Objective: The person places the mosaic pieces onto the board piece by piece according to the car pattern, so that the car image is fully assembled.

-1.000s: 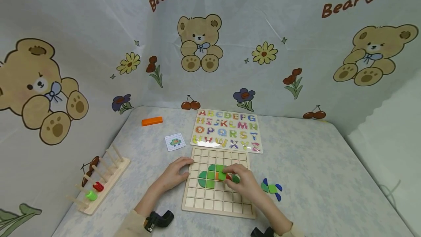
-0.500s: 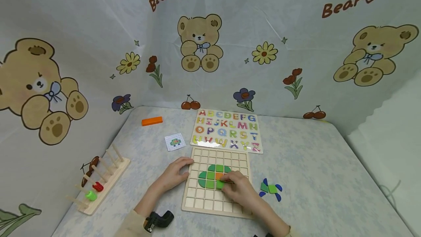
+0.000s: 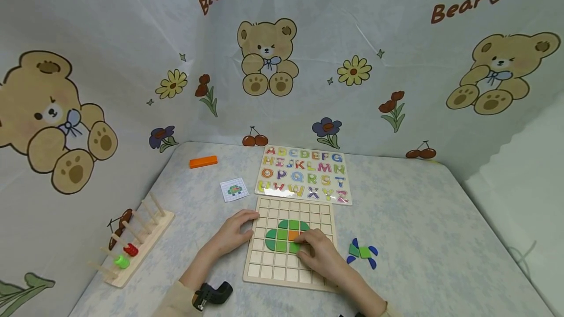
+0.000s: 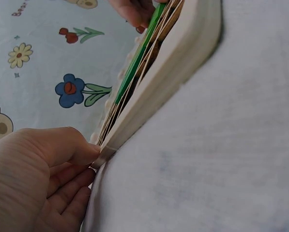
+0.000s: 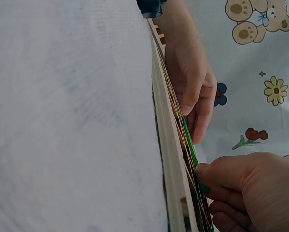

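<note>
A wooden grid board lies on the table with green pieces and an orange square tile set in its cells. My right hand is over the board's right half and pinches a green square tile between thumb and fingers, at the cell just in front of the orange tile. In the right wrist view the thumb is against that tile's green edge. My left hand rests at the board's left edge, its index finger and thumb touching the side. Some pieces under the right hand are hidden.
Several blue and green pieces lie right of the board. An alphabet board stands behind it, a pattern card at its upper left. Further left are an orange bar and a wooden peg rack with red and green beads.
My right hand has brought the green square tile down from over the orange tile to the cell in front of it, uncovering the orange tile. The left hand has stayed put.
</note>
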`<state>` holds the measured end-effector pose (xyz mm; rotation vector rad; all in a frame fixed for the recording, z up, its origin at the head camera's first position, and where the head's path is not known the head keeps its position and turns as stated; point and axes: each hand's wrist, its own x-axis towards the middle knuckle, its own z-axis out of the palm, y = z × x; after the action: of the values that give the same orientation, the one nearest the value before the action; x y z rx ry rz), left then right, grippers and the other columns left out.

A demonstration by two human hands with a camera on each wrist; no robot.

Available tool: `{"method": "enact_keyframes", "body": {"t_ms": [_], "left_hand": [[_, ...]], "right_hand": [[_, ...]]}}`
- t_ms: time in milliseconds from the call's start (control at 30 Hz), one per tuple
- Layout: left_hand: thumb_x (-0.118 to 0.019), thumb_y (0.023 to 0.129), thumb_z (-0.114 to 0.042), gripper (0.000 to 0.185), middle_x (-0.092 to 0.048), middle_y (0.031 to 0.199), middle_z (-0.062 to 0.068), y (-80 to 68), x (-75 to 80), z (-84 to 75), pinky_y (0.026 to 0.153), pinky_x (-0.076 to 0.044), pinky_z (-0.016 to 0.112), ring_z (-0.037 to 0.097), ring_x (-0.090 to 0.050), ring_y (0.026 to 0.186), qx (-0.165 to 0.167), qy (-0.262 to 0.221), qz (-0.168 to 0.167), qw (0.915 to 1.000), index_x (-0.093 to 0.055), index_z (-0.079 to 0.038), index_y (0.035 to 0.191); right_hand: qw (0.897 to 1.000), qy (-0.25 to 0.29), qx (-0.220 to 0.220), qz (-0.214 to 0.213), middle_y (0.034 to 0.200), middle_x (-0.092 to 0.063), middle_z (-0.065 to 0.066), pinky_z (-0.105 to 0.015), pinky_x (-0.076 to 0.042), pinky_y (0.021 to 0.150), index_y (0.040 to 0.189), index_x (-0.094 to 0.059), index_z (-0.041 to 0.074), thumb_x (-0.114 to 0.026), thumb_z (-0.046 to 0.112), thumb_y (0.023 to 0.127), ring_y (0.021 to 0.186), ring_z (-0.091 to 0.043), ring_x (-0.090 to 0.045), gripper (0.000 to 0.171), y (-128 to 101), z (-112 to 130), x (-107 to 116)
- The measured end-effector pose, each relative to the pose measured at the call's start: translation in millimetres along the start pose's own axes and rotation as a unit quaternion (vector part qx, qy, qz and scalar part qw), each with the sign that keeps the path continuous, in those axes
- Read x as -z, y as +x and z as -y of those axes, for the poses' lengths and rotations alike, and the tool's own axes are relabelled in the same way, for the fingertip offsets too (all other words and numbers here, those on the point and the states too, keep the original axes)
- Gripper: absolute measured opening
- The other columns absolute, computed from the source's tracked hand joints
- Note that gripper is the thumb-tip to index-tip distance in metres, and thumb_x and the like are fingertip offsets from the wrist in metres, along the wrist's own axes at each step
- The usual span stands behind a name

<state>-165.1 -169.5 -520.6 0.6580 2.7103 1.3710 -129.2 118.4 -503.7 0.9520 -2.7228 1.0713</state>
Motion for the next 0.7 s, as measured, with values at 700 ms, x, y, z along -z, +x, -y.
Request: {"method": "enact_keyframes", "body": {"t_ms": [700], "left_hand": [[-0.062,0.086,-0.003,0.043,-0.052,0.128,0.004,-0.3,0.9,-1.5,0.102,-0.037,0.045,0.025,-0.045,0.124,0.001,0.001,0.001,1.0000,-0.057,-0.003,0.128]], "right_hand": [[1.000,-0.017,0.003,0.012,0.106,-0.060,0.006,-0.029,-0.048,0.082,0.105,-0.066,0.014,-0.073,0.013,0.082,0.098,-0.011,-0.051,0.025,1.3,4.3,-1.3]]}}
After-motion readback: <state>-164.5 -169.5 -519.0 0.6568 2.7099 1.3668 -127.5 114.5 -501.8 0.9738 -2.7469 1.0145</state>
